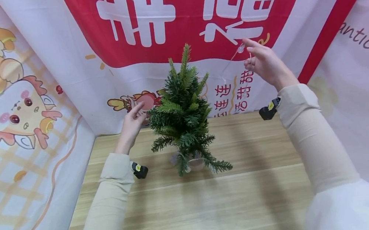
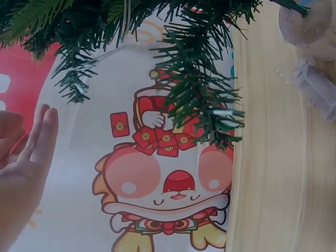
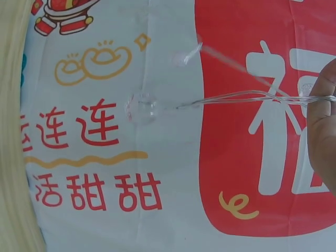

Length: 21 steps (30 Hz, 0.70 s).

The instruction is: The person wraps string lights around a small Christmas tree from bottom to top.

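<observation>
A small artificial Christmas tree (image 1: 184,111) stands upright on the wooden table. My right hand (image 1: 267,62), raised to the right of its top, pinches a string of lights; its clear wire (image 3: 236,98) and round transparent bulbs (image 3: 143,108) dangle from the fingers. Some of the wire also lies across the lower branches (image 2: 202,100) in the left wrist view. Beside the tree's left branches, my left hand (image 1: 132,125) hovers with loosely bent fingers, holding nothing visible. Foliage mostly hides the tree's base (image 2: 307,23).
A small translucent box-like piece (image 2: 316,86) lies on the table (image 1: 246,198) near the base. Printed cloth panels (image 1: 39,29) rise behind the tree and along both sides.
</observation>
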Motion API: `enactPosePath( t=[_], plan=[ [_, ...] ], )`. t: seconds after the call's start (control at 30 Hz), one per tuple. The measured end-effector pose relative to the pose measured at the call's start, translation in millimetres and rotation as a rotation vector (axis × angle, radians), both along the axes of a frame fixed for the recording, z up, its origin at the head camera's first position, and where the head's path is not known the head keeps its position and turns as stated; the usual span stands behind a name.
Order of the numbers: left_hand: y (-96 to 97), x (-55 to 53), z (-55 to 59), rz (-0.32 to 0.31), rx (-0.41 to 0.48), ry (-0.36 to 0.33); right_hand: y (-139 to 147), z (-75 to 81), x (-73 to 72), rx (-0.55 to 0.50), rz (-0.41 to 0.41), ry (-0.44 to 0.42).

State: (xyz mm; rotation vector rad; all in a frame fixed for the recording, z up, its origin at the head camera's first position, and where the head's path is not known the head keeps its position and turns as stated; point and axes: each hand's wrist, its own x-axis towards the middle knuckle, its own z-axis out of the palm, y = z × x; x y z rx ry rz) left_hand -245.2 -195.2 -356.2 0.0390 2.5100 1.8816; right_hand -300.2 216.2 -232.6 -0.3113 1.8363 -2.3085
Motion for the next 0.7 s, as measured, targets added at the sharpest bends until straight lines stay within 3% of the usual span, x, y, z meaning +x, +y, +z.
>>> enactPosePath(
  t=[0.3,0.5,0.7],
  plan=[
    [-8.0,9.1,6.3,0.007,0.154,0.037,18.7,6.0,8.7,-0.014,-0.134,-0.019],
    [-11.1,18.5,20.5,0.017,0.168,0.046,35.1,10.7,19.0,-0.047,-0.136,-0.016],
    [-9.7,29.5,40.2,0.018,0.243,0.09,48.1,21.9,32.7,-0.06,-0.11,-0.01]
  ],
)
